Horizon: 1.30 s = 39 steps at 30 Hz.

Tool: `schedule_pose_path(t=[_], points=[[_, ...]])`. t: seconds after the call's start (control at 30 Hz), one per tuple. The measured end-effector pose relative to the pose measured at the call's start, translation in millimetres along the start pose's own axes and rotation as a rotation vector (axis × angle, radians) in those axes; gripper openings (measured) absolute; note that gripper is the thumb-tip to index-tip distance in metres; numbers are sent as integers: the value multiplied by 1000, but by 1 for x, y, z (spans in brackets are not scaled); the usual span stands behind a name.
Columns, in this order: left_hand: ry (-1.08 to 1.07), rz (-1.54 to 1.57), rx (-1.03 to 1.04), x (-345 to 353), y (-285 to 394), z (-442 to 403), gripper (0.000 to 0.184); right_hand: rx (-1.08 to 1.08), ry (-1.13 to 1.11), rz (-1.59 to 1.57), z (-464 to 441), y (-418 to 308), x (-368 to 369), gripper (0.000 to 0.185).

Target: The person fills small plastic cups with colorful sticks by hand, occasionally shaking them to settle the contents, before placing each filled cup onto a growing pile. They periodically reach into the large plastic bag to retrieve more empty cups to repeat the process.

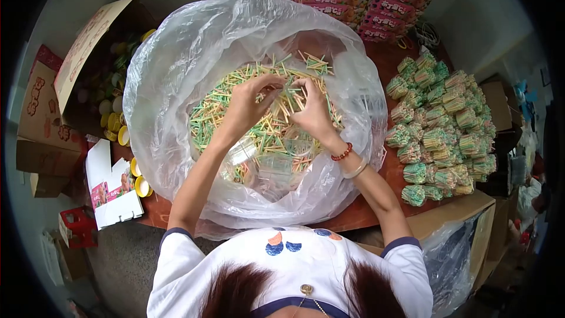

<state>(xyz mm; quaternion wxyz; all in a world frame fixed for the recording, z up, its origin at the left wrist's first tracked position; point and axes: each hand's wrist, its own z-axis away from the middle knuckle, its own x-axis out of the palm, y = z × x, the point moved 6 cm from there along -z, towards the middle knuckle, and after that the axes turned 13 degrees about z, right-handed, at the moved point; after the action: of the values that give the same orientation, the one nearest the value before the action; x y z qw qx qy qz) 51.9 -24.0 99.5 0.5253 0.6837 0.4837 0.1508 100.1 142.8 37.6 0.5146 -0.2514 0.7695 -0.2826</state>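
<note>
Translucent plastic (pixel 159 76) rings sticks (pixel 207 112); left hand (pixel 250 101) and right hand (pixel 313 112) curl half-closed inside its rim, grip unclear.

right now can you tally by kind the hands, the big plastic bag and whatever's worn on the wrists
hands (left hand, right hand): 2
big plastic bag: 1
red bead bracelet: 1
pale bangle: 1
total: 5

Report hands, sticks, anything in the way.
Left hand and right hand close together over loose sticks; grip unclear. Clear containers on near side. Plastic bag around pile.
</note>
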Motion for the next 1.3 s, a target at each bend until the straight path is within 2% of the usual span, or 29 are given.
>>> schedule_pose_path(t=[0.07,0.1,0.13,0.17,0.27,0.3,0.33,0.4,0.43,0.47,0.53,0.57,0.6,0.67,0.73,0.83,0.87,1.1,1.13,1.2,1.3], points=[[-133,-288,-7,13,2,0,30,-47,2,49,4,2,4,68],[-174,-352,55,20,2,-1,33,-70,10,65,3,0,7,69],[-186,-378,73,22,2,-1,34,-88,17,79,4,-1,10,70],[-201,-403,91,24,2,0,35,-57,-72,36,3,4,13,78],[-241,-485,151,24,1,2,43,-59,-16,45,6,18,29,83],[-255,-514,160,22,1,3,45,-92,-128,-38,4,2,18,88],[-172,-462,261,18,9,5,43,-92,-114,-22,2,4,17,89],[-158,-486,209,15,2,8,41,-85,-90,7,2,6,17,90],[-148,-497,181,13,0,11,41,-135,-1,51,4,2,10,83],[-158,-488,110,11,-4,14,41,-102,-31,27,6,3,7,78],[-147,-413,104,9,-10,15,42,-43,-93,-21,6,-1,-7,69],[-145,-372,98,10,-13,17,43,-31,-36,-1,6,-5,-15,53],[-191,-348,62,12,-13,19,47,-8,-50,-50,7,-2,-15,51],[-64,-414,218,9,3,15,50,31,-71,-144,0,2,-17,48],[27,-343,141,3,0,15,45,-72,10,-135,-4,-11,-25,34],[-163,-209,-84,0,-23,9,42,-179,23,-64,-10,-21,-25,22],[-103,-185,-31,-1,-21,8,31,-207,3,-20,-13,-23,-22,20],[-102,-311,-146,-10,-5,3,18,-290,-14,192,-25,-26,-19,17],[-79,-266,-97,-13,2,2,18,-296,-12,221,-26,-25,-21,18],[-43,-243,69,-23,15,-2,19,-268,0,142,-27,-21,-26,16],[36,-241,-2,-34,22,-4,18,-226,1,75,-25,-16,-29,14]])
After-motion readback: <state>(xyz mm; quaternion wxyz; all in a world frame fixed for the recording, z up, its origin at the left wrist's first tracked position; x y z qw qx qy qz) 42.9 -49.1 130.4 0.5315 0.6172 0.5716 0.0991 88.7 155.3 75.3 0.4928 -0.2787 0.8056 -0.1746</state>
